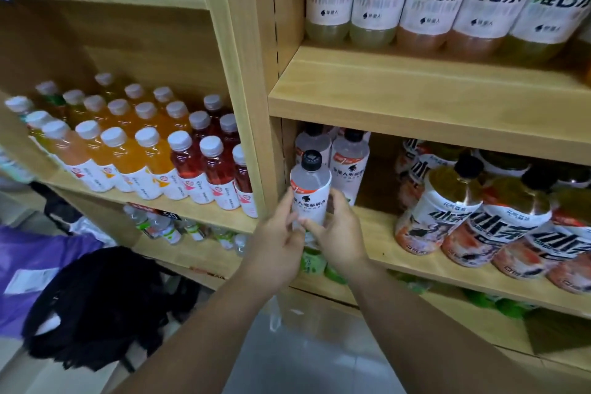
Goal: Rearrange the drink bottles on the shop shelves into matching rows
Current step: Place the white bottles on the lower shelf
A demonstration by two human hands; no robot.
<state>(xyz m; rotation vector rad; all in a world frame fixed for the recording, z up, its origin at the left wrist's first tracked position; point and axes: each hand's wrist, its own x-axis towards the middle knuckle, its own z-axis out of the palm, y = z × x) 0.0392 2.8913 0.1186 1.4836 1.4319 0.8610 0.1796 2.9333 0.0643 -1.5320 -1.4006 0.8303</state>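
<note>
A clear bottle (311, 192) with a black cap and white label is held upright at the left end of the middle shelf (379, 234), just in front of two like bottles (350, 166). It is clasped from both sides, with the left grip (279, 234) and the right grip (339, 234) each curled round its lower part. Whether its base is set on the shelf cannot be told. Black-capped tea bottles (454, 211) are ranged further right.
</note>
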